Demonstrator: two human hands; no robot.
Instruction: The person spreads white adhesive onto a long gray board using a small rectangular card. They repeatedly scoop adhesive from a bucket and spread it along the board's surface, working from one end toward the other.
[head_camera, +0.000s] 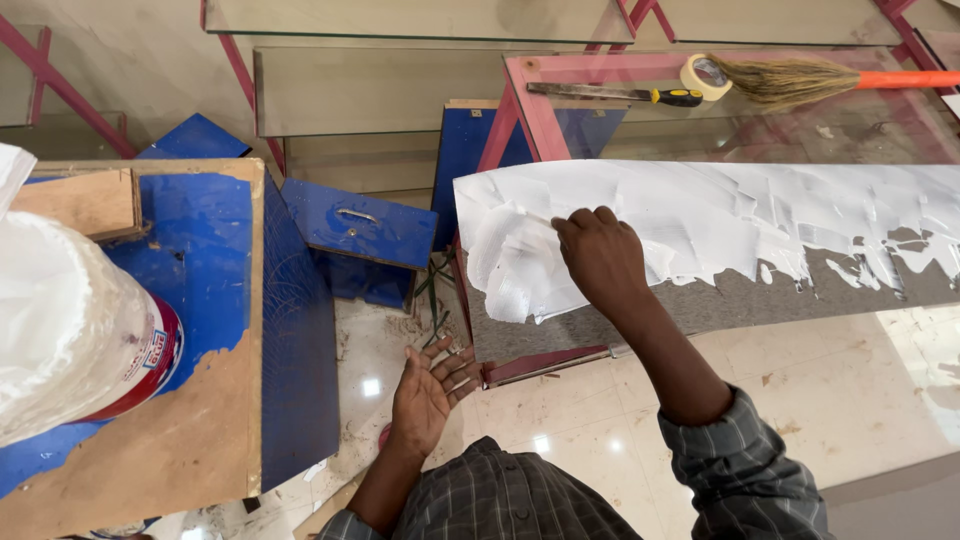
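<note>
The right hand (600, 255) is pressing down on the long grey board coated with white putty (720, 225), its fingers curled narrow around a thin tool that is mostly hidden, so I cannot tell what kind it is. The board is lying across the pink metal frame with a glass top (545, 115), stretching from the hand toward 3 o'clock. The left hand (425, 395) is hanging free at 7 o'clock of the right one, fingers spread wide, holding nothing, above the glossy tiled floor (560, 400).

At 12 o'clock on the glass are lying 1 yellow-handled blade (620, 94), 1 roll of tape (705, 75) and 1 straw brush with an orange handle (800, 80). At 9 o'clock a blue laminated wooden box (200, 260) is carrying a white plastic-wrapped tub (60, 330).
</note>
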